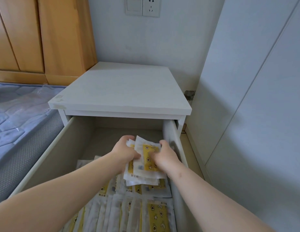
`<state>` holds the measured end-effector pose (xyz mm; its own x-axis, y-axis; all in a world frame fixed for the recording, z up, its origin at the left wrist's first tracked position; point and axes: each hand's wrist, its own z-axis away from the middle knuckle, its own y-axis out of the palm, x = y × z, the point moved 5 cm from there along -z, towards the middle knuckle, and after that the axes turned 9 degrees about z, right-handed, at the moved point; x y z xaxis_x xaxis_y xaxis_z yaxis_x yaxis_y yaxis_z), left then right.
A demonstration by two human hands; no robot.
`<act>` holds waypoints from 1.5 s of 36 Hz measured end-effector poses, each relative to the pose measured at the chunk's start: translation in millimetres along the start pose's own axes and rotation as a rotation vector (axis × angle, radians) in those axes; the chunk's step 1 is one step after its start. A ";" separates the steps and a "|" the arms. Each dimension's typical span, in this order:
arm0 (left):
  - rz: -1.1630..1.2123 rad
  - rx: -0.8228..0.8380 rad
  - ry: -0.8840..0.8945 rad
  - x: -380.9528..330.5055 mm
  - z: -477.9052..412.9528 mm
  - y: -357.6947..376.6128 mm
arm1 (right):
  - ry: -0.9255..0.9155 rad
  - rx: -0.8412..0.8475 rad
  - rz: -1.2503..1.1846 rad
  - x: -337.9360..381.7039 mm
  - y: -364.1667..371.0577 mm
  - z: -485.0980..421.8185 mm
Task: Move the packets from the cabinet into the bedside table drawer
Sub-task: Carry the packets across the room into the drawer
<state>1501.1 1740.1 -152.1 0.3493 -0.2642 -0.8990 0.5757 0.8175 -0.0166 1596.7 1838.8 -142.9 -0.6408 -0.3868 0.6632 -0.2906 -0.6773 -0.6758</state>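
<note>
Left hand (125, 152) and right hand (164, 155) both gripped one stack of packets (146, 162), held over the open drawer (50, 158); more packets (129, 213) lay along its near end.

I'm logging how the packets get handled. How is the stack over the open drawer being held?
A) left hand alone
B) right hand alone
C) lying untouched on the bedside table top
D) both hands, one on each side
D: the left hand and the right hand each grip one side of the stack of packets above the drawer.
</note>
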 end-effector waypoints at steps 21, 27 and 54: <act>-0.690 0.151 0.102 33.8 -33.0 18.8 | 0.080 0.370 0.717 -10.4 32.4 5.6; -1.076 0.342 0.177 39.1 -32.2 19.8 | 0.098 0.466 0.693 -9.8 34.3 7.7; -1.456 0.222 0.310 40.8 -51.5 -13.4 | 0.000 0.318 0.886 -16.8 46.1 -17.7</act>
<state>1469.5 1744.7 -211.2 -0.7599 -0.6153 -0.2098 0.3787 -0.1567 -0.9122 1581.5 1825.1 -190.9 -0.5357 -0.8429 -0.0503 0.5103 -0.2758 -0.8146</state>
